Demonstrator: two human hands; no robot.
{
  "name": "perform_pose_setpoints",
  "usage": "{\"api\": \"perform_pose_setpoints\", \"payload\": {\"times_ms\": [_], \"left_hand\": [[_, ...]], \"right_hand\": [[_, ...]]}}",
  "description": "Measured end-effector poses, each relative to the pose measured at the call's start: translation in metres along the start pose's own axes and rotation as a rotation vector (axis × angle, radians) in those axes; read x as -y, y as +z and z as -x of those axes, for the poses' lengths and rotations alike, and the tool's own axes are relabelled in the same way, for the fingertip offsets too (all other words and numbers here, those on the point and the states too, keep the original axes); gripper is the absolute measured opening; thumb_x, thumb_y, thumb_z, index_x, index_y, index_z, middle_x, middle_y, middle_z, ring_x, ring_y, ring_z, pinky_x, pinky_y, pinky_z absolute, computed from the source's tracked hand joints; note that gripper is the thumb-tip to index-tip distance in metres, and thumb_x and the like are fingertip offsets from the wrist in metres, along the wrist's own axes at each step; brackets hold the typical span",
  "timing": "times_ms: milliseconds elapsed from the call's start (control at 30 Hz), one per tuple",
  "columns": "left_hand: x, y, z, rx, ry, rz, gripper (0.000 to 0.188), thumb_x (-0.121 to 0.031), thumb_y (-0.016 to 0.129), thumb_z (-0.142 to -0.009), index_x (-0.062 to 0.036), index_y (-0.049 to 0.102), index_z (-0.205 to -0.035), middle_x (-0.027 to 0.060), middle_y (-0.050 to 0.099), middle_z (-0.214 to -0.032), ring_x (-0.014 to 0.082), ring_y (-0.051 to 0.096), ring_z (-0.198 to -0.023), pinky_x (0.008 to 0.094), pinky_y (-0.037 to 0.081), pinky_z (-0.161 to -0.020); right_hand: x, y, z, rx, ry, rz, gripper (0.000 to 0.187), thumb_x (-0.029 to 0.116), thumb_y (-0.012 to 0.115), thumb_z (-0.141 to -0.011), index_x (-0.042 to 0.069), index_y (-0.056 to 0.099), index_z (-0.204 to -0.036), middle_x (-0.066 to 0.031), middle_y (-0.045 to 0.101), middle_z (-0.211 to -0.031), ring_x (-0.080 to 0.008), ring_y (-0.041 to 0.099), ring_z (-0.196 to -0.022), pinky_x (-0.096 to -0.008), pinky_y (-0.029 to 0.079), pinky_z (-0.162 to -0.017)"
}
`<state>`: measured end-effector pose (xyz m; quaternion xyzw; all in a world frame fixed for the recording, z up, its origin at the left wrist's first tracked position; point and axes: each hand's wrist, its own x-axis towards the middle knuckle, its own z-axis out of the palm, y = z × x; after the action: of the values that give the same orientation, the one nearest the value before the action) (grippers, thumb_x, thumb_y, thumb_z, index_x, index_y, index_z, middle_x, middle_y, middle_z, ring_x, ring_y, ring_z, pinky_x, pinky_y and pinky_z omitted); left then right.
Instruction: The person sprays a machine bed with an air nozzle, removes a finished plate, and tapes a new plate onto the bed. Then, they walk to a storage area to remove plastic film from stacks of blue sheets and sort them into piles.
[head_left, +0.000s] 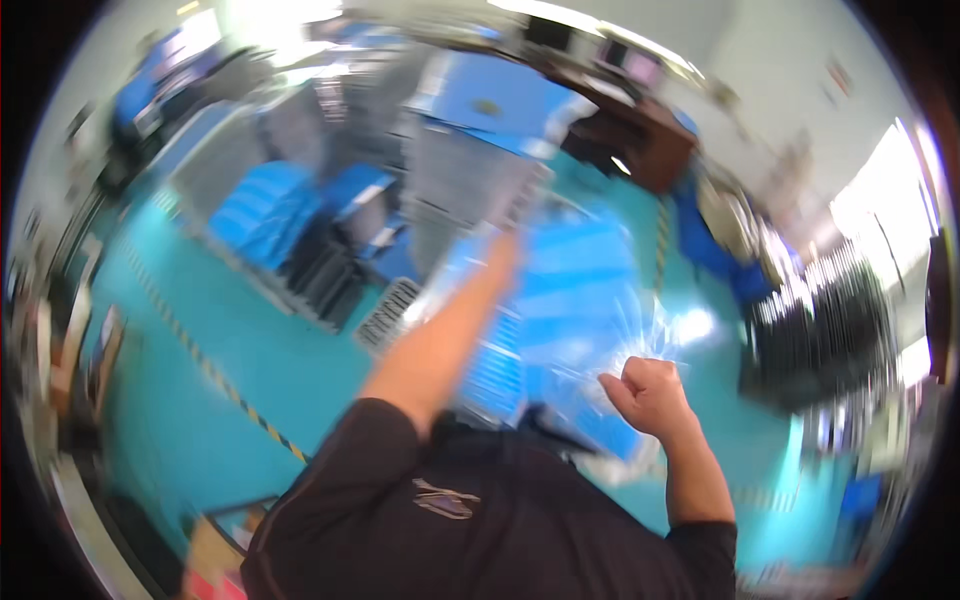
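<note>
In front of me, blue sheets or trays (575, 275) form a broad stack, partly covered by clear plastic film (645, 335). My right hand (650, 395) is closed in a fist at the stack's right side, with the film gathered and creased in it. My left arm stretches forward across the stack. At its end my left hand (515, 215) is smeared by motion beside a grey crate (455, 165), and its fingers cannot be made out. Whether it touches the crate is unclear. A blue box or lid (500, 95) tops the grey crates.
Left of the stack are blue bins (265, 210), dark trays (325, 270) and a slotted grey piece (388, 315). A tall pile of dark sheets (825, 325) stands at the right. Behind is a brown desk (655, 145). Yellow-black tape (220, 375) marks the teal floor.
</note>
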<state>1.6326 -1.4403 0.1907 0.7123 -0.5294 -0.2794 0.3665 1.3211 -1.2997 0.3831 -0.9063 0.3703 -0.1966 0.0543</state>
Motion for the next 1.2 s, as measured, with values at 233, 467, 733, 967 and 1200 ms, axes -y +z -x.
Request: {"api": "perform_pose_setpoints", "payload": {"times_ms": [233, 467, 733, 967, 1200], "left_hand": [[0.083, -0.12, -0.015, -0.214, -0.361, 0.961, 0.034, -0.028, 0.055, -0.101, 0.0049, 0.064, -0.106, 0.013, 0.066, -0.098, 0.0218, 0.062, -0.087, 0.042, 0.052, -0.078], [0.068, -0.137, -0.011, -0.154, -0.291, 0.791, 0.04, -0.031, 0.058, -0.099, 0.0074, 0.066, -0.106, 0.0133, 0.07, -0.097, 0.0227, 0.065, -0.088, 0.037, 0.05, -0.079], [0.016, -0.079, 0.027, -0.18, 0.137, -0.482, 0.051, -0.042, 0.061, -0.092, -0.0061, 0.059, -0.128, 0.0208, 0.064, -0.117, 0.0377, 0.06, -0.109, 0.0462, 0.047, -0.093], [0.039, -0.065, 0.052, -0.167, 0.356, -0.597, 0.064, -0.047, 0.063, -0.09, -0.0092, 0.051, -0.139, 0.0249, 0.039, -0.147, 0.043, 0.038, -0.135, 0.0531, 0.034, -0.108], [0.036, -0.062, 0.051, -0.161, 0.341, -0.602, 0.063, -0.046, 0.063, -0.09, -0.0095, 0.051, -0.14, 0.0248, 0.038, -0.149, 0.0422, 0.037, -0.137, 0.0521, 0.033, -0.109]], "right_hand": [[-0.08, -0.084, 0.071, -0.059, 0.685, -1.009, 0.035, 0.019, 0.074, -0.084, 0.011, 0.045, -0.068, 0.0067, 0.045, -0.064, -0.0034, 0.038, -0.057, -0.0236, 0.031, -0.048], [-0.14, -0.066, 0.047, 0.029, 0.726, -0.49, 0.034, 0.032, 0.074, -0.085, 0.007, 0.053, -0.077, 0.0039, 0.046, -0.069, -0.0072, 0.043, -0.064, -0.0276, 0.037, -0.053], [-0.144, 0.134, -0.073, -0.024, 0.594, 0.002, 0.037, 0.04, 0.069, -0.087, 0.012, 0.069, -0.111, -0.0154, 0.062, -0.113, -0.0344, 0.063, -0.1, -0.0439, 0.051, -0.085], [-0.146, 0.153, -0.069, -0.14, 0.351, 0.063, 0.027, 0.032, 0.065, -0.091, 0.009, 0.073, -0.103, -0.0134, 0.061, -0.107, -0.0324, 0.062, -0.097, -0.0446, 0.051, -0.083], [-0.149, 0.157, -0.066, -0.174, 0.299, 0.101, 0.024, 0.029, 0.066, -0.09, 0.007, 0.073, -0.088, -0.011, 0.063, -0.099, -0.0316, 0.063, -0.091, -0.043, 0.053, -0.077]]}}
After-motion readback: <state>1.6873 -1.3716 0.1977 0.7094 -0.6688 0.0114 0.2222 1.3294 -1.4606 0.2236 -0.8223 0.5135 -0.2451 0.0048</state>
